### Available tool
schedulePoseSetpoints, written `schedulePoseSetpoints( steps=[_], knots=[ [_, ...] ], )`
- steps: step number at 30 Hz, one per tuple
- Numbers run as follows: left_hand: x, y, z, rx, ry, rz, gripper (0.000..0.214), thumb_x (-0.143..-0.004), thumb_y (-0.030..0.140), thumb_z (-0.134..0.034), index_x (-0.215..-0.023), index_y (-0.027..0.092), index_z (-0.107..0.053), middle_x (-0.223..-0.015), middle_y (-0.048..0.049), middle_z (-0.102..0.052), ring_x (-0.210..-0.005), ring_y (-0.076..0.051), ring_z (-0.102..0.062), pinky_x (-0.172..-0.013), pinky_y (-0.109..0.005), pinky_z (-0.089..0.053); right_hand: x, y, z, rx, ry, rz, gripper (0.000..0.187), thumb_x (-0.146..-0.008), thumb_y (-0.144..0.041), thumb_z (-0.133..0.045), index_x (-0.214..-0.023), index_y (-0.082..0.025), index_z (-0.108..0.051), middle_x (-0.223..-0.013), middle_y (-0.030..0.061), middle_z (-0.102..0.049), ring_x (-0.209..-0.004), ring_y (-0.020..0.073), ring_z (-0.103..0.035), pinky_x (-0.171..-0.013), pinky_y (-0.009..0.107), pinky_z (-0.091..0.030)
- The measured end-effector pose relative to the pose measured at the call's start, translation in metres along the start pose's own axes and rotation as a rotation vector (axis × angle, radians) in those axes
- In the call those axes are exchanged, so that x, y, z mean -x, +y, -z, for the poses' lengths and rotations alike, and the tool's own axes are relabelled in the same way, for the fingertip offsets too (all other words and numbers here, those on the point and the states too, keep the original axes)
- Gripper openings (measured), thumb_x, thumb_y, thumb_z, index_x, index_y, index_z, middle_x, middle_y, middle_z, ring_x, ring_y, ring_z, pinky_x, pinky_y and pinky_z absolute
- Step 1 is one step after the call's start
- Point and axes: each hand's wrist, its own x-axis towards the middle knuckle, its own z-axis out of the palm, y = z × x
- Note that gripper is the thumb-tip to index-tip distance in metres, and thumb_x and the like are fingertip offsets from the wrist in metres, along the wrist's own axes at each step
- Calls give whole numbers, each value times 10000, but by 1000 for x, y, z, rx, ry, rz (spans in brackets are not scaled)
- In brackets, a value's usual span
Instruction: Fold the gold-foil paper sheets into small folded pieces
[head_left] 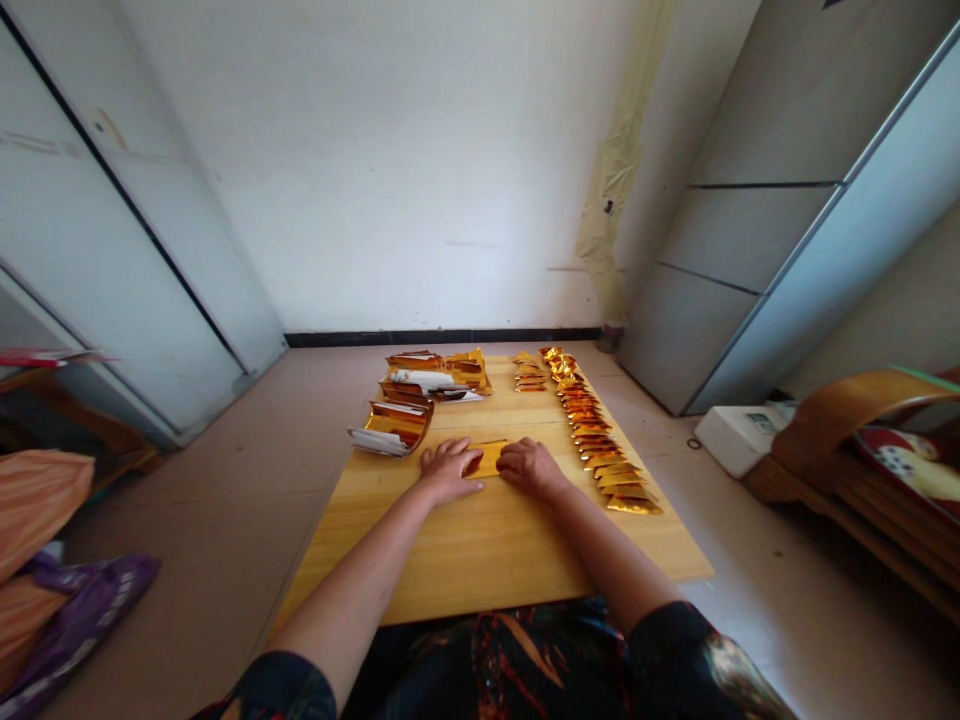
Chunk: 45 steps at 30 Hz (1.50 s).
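Observation:
On the light wooden table, a small gold foil packet (489, 459) lies between my two hands. My left hand (448, 472) is at its left end, thumb and fingers around that edge, the outer fingers more spread. At the right end, my right hand (531, 467) has its fingers bent and pressed together on the foil. The fingertips hide both ends. Left of my hands, a stack of curved gold foil pieces (405, 422) with white edges lies near the table's edge. To the right runs a long row of gold foil packets (594, 440), overlapping one another.
More foil pieces (469, 370) lie at the table's far left, and a short row of packets (529, 374) at the far middle. A white wall (450, 200) stands beyond the table (450, 560). Grey cabinet (720, 260) and wooden chair (840, 450) are to the right.

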Motion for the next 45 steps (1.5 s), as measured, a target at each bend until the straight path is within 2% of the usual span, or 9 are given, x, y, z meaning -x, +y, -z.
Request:
schedulePoseSetpoints(
  steps=[3, 6, 11, 17, 21, 26, 31, 37, 45],
  knots=[
    [0, 0, -4, 18, 58, 16, 536, -746, 487, -583, -1266, 390, -500, -1493, 12, -322, -1339, -281, -282, -1059, -499, -231, 1, -3, 2, 57, 4, 77, 228, -929, -309, -461, -908, -237, -676, -968, 30, -657, -924, 151, -501, -782, 243, -313],
    [2, 1, -6, 41, 144, 25, 381, -769, 388, -590, -1149, 390, -605, -1461, 34, -374, -1307, -264, -331, -1039, -460, -270, 1, -3, 1, 95, 18, 82, 255, -948, -289, -430, -869, -212, -660, -926, 36, -656, -889, 146, -499, -761, 237, -305],
    [10, 4, -7, 101, 319, -5, 210, -820, 263, -532, -907, 301, -719, -1139, 4, -647, -1100, -199, -505, -962, -368, -360, -1, -2, -1, 126, 11, 73, 255, -954, -246, -421, -839, -177, -637, -861, 42, -653, -841, 138, -513, -737, 224, -313],
    [18, 6, -4, 106, 457, -33, 151, -779, 274, -595, -867, 266, -718, -1112, -26, -629, -1084, -218, -497, -958, -371, -377, -5, -6, 4, 101, -2, 17, 265, -959, -225, -406, -827, -154, -625, -806, 47, -642, -771, 130, -527, -719, 215, -338],
    [19, 7, -6, 183, 404, -90, 146, -796, 214, -569, -834, 218, -710, -927, -40, -665, -941, -175, -561, -877, -287, -429, -5, -7, 1, 53, 33, 14, 251, -952, -236, -416, -833, -155, -621, -839, 51, -641, -794, 133, -536, -742, 223, -353],
    [11, 6, -6, 297, 345, 21, 173, -817, 211, -536, -841, 205, -707, -903, -26, -701, -891, -160, -605, -825, -253, -444, -2, -1, -4, -83, 82, 11, 204, -926, -237, -455, -884, -168, -642, -873, 44, -655, -825, 133, -555, -763, 220, -369],
    [3, 8, -1, 329, 276, 141, 210, -830, 232, -518, -938, 231, -698, -992, -4, -715, -921, -153, -629, -783, -226, -445, -8, -2, -7, -205, 99, -200, 189, -901, -221, -471, -952, -193, -651, -924, 30, -679, -857, 130, -587, -752, 199, -387],
    [0, 18, -4, 201, 295, 247, 287, -857, 271, -484, -1105, 241, -626, -1085, -33, -692, -976, -180, -626, -804, -252, -449, -21, -14, -10, -76, 78, -467, 258, -877, -237, -489, -1106, -190, -599, -981, 65, -692, -905, 158, -616, -765, 218, -393],
    [-1, 25, -7, 16, 282, 266, 341, -878, 274, -456, -1208, 251, -539, -1086, -58, -672, -980, -191, -613, -814, -281, -455, -28, -22, -8, 119, 7, -488, 213, -898, -237, -449, -1064, -182, -570, -955, 111, -687, -892, 201, -630, -722, 263, -399]
  ],
)
